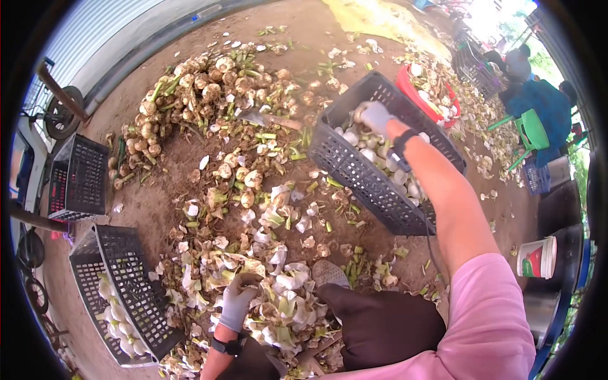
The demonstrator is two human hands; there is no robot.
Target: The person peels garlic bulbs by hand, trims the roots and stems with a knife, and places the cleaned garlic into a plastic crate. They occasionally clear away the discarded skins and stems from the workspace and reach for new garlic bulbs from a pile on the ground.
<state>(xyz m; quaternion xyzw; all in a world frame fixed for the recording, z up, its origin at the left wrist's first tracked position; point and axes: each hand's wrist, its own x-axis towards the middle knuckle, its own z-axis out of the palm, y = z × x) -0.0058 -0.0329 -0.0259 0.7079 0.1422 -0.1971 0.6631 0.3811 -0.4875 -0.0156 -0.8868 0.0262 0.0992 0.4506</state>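
My right hand (375, 118), in a pale glove with brownish fingertips, reaches into the black plastic crate (364, 187) at the upper right. Its fingers curl above the white garlic bulbs (370, 154) there; whatever they hold is hidden. Low in the view, my left hand (239, 299), gloved too, is over the heap of garlic peelings (288, 307). Its fingers are bent but apart from the thumb, and no bulb shows in them. Several untrimmed garlic bulbs (252, 180) with roots lie on the soil ahead of it. A blade with a wooden handle (282, 121) rests beyond.
A large pile of untrimmed garlic (215, 79) lies at the back. At left stand a crate with white bulbs (136, 278) and another dark crate (85, 177). A red tub (408, 85) is behind my crate. A person in blue (538, 114) is near a green chair (533, 130).
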